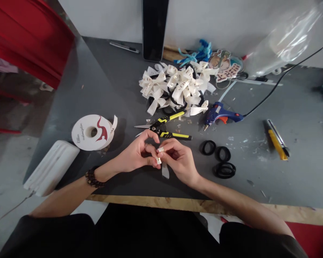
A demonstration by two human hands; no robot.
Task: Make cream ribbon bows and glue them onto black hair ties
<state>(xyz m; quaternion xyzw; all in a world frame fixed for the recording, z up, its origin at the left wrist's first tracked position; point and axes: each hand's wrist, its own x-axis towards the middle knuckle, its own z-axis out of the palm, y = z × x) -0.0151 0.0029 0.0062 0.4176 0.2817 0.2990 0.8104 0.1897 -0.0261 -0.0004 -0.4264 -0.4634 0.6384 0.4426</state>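
Close to the table's front edge, my left hand [141,152] and my right hand [179,159] meet at the fingertips. Between them is a short white ribbon [165,171] with gold print, folded at the fingers, one tail hanging down. Both hands pinch it, thumbs against forefingers; the exact fold is partly hidden by my fingers. Just beyond my hands lie snips [161,128] with black and yellow handles, blades pointing left. To the right of my right hand are several black hair ties [223,154]. A ribbon spool [83,138] lies left of my left hand.
A heap of white bows on black hair ties [177,86] sits at the back. Right of it lie a blue glue gun [218,114] with a black cord and a yellow utility knife [277,139]. A white device [52,166] stands left; a phone [154,28] leans behind.
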